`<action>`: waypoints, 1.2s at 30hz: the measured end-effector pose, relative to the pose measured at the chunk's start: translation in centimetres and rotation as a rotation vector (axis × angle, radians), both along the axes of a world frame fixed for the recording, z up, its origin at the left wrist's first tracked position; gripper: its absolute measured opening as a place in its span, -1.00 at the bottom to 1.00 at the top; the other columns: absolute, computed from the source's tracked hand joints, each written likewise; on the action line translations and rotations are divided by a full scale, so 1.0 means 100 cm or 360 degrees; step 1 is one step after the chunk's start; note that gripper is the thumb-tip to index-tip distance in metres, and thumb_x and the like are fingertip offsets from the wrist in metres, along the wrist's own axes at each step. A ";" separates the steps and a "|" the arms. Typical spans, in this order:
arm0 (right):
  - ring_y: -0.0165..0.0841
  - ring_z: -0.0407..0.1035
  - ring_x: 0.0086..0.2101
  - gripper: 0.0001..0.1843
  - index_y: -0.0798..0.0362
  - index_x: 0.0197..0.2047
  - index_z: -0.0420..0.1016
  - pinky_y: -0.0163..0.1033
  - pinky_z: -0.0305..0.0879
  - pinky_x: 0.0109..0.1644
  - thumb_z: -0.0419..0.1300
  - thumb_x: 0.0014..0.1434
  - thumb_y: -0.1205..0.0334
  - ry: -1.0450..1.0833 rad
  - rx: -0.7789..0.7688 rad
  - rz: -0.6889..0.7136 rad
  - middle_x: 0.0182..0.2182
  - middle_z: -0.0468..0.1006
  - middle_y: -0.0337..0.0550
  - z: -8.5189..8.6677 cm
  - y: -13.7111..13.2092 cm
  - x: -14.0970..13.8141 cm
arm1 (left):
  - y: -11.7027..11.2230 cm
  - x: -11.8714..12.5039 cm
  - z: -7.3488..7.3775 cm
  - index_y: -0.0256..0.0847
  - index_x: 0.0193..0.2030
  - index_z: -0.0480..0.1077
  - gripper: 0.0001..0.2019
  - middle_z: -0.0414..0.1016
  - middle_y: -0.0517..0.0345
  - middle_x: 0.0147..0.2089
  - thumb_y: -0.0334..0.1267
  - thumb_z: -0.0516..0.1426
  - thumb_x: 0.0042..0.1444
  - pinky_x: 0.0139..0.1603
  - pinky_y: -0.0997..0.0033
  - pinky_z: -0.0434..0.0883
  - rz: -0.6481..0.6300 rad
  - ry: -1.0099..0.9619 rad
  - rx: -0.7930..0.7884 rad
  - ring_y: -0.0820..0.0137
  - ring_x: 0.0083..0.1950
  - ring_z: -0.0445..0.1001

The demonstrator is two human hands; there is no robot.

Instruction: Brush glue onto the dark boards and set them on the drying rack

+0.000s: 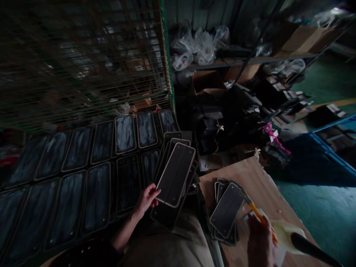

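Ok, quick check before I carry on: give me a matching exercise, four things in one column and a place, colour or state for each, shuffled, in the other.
1. Brush
2. Bags
3. Floor
4. Left hand

A. Greenish
B. Holding a dark panel
C. In the right hand
D. On the shelf at the back

Pairs: 1-C, 2-D, 3-A, 4-B

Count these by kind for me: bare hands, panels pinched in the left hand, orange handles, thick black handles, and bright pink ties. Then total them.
Hands: 2 (left hand, right hand)
Pinched panel: 1
Orange handle: 1
Black handle: 1
Pink tie: 1
Total: 6
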State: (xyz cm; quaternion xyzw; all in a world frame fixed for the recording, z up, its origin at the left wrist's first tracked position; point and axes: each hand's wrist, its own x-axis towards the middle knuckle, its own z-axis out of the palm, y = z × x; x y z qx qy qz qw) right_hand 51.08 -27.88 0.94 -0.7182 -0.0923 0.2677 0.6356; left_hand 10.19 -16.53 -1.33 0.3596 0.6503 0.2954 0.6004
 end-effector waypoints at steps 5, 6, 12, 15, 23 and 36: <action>-0.30 0.52 -0.34 -0.55 0.07 0.05 0.43 -0.15 0.49 -0.18 0.20 0.19 -0.02 -0.0151 0.0194 0.0513 -0.29 0.59 -0.11 0.057 0.089 -0.070 | -0.007 -0.001 -0.005 -0.18 -0.39 0.16 -0.62 0.31 0.36 -0.59 0.04 0.20 -0.02 -0.77 0.65 0.16 -0.0013 -0.0033 -0.0049 0.50 -0.71 0.38; -0.29 0.53 -0.34 -0.55 0.07 0.08 0.42 -0.15 0.49 -0.20 0.17 0.21 -0.01 -0.0257 0.0206 0.0695 -0.29 0.59 -0.11 0.064 0.102 -0.083 | -0.009 -0.001 -0.006 -0.18 -0.40 0.16 -0.63 0.31 0.36 -0.60 0.04 0.20 -0.02 -0.77 0.64 0.19 -0.0020 -0.0056 -0.0023 0.49 -0.70 0.39; -0.27 0.54 -0.31 -0.61 0.03 0.07 0.42 -0.27 0.42 -0.30 0.01 0.32 0.01 -0.1153 -0.0019 0.1515 -0.31 0.61 -0.10 0.081 0.161 -0.130 | -0.016 -0.001 -0.001 -0.19 -0.40 0.16 -0.60 0.35 0.33 -0.61 0.06 0.22 -0.04 -0.75 0.65 0.22 0.0042 -0.0132 0.0011 0.47 -0.69 0.42; -0.29 0.53 -0.29 -0.62 0.02 0.08 0.40 -0.29 0.39 -0.28 -0.03 0.34 0.03 -0.1416 -0.0036 0.1709 -0.27 0.61 -0.11 0.079 0.183 -0.136 | -0.019 -0.003 -0.001 -0.20 -0.37 0.19 -0.62 0.38 0.31 -0.59 0.04 0.22 -0.03 -0.75 0.64 0.23 0.0069 -0.0159 0.0013 0.46 -0.68 0.43; -0.29 0.52 -0.33 -0.63 0.02 0.08 0.41 -0.29 0.34 -0.28 -0.05 0.34 0.07 -0.1758 -0.0121 0.1897 -0.31 0.61 -0.13 0.065 0.220 -0.149 | -0.024 -0.007 -0.006 -0.20 -0.36 0.20 -0.68 0.40 0.30 -0.60 -0.04 0.21 0.02 -0.72 0.62 0.24 0.0139 -0.0227 0.0011 0.45 -0.66 0.45; -0.29 0.50 -0.45 -0.62 0.01 0.08 0.41 -0.30 0.32 -0.42 -0.09 0.35 0.11 -0.1712 -0.0202 0.2207 -0.41 0.59 -0.12 0.068 0.131 -0.164 | -0.028 -0.008 -0.015 -0.21 -0.38 0.21 -0.68 0.41 0.30 -0.58 -0.07 0.23 0.03 -0.71 0.67 0.27 0.0212 -0.0321 0.0023 0.47 -0.65 0.47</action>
